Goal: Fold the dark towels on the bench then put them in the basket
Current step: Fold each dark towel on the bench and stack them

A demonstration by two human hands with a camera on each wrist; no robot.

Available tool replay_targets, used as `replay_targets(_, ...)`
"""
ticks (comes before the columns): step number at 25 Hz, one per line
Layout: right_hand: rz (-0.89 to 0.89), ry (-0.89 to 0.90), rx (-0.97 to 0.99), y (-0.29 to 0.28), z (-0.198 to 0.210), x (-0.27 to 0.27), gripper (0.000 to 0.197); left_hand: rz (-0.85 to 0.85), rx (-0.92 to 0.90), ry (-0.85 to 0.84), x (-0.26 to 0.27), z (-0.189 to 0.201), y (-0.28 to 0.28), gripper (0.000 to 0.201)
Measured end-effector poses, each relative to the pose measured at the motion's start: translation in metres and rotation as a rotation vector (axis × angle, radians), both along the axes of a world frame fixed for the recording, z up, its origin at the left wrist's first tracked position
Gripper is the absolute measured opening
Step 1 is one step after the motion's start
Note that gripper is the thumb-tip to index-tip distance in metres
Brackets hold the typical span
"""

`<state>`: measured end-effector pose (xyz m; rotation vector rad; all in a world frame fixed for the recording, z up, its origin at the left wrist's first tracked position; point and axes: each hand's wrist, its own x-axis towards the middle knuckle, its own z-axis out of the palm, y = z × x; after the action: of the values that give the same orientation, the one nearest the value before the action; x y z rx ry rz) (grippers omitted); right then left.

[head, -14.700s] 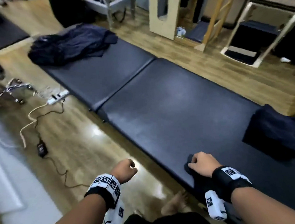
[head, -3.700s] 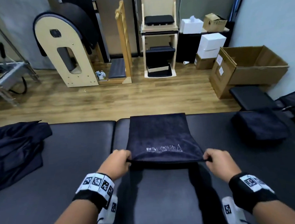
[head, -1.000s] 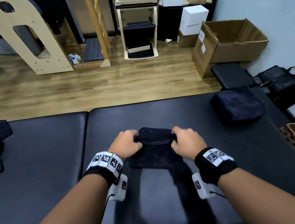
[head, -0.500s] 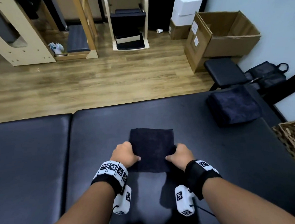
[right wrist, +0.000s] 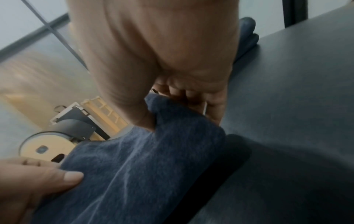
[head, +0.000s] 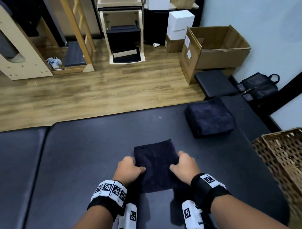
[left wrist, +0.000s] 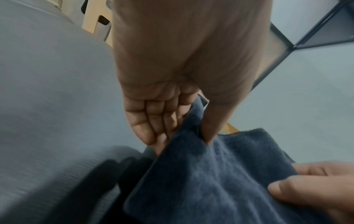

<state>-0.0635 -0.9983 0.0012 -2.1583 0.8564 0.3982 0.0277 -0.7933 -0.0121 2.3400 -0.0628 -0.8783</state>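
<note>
While folded towel lies on bench, left hand, right hand pinch its sides

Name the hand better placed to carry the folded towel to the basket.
Right, probably. The basket sits off the bench's right end, nearer the right hand, which already pinches the folded towel; the left hand would cross over.
</note>
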Motion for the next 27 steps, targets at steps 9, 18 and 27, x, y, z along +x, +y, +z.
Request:
replay_targets(9, -0.065, -0.376, -0.127, -0.244, 0.075, 0.016, 0.024, 0.265, -0.298, -0.235, 0.008, 0.060, -0.240, 0.030)
replay_targets(18, 0.314, -0.255, -0.422, -0.312, 0.018, -0.009, 0.043, -0.238, 0.084, -0.389, -0.018, 0.037, -0.306, 0.044)
replay_targets(27, 0.573, -0.131, -0.373, -0.270, 0.026, -0.023, 0.043, -0.176, 0.241, -0.157, -0.066, 0.047, -0.213, 0.023)
